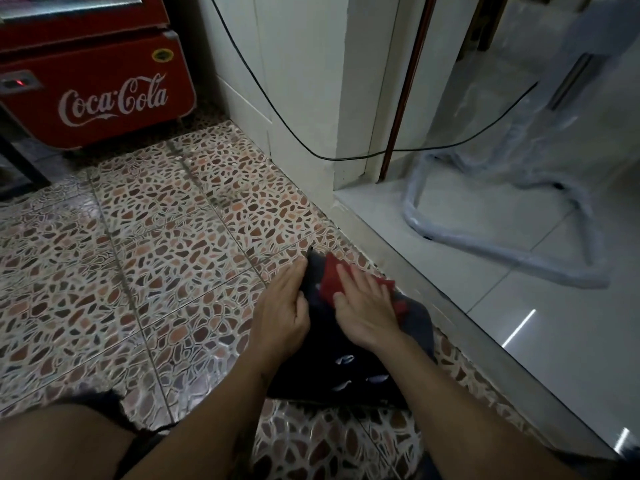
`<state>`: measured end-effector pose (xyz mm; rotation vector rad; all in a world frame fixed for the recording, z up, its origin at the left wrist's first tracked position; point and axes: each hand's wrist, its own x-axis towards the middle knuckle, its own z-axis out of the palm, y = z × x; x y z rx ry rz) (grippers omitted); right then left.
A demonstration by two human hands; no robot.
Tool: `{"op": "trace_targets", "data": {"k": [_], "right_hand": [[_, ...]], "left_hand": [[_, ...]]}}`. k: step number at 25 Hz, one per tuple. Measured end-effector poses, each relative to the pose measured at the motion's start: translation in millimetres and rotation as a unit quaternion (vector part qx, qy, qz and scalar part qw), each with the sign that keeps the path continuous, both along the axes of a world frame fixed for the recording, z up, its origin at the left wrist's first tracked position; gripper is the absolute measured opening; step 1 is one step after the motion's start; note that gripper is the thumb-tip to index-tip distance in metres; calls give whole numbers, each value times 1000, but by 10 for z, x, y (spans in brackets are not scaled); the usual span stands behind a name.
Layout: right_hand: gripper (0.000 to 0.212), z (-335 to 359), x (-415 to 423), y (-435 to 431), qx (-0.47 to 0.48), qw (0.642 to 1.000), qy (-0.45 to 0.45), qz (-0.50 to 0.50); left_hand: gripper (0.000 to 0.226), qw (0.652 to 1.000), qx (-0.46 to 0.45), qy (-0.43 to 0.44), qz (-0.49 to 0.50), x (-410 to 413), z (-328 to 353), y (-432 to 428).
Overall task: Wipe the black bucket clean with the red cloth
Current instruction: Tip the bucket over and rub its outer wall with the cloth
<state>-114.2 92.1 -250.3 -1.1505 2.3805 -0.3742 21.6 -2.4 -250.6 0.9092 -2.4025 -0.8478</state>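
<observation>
The black bucket (329,355) lies on its side on the patterned floor, between my forearms. My left hand (284,306) grips its far left edge and steadies it. My right hand (367,306) presses the red cloth (331,279) flat against the upper side of the bucket, fingers spread over the cloth. Only parts of the cloth show, beyond the fingertips and at the right of the hand. White marks show on the bucket's side near my right wrist.
A red Coca-Cola cooler (93,88) stands at the back left. A white wall corner (304,98) with a hanging black cable (263,95) rises behind. A raised white-tiled step (485,306) runs along the right, holding a plastic-wrapped chair frame (502,244). My knee (59,441) is at lower left.
</observation>
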Motion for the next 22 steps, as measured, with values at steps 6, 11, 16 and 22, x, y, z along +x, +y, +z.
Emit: {"op": "trace_targets", "data": {"k": [6,11,16,22], "right_hand": [[64,-146,192,393,-154,983,38,90],[55,-154,-369,525,-34,995,34,-82],[60,-18,-130,-60,-30,998,7,-58],[75,-175,130,650,-174,984,3,40]], "left_hand": [[57,999,28,11,11,-61,9,-91],[57,1000,14,0,2,-86,53,-70],[57,1000,16,8,12,-81,23,-72],[44,993,110,36,22,-136,-32,-193]]}}
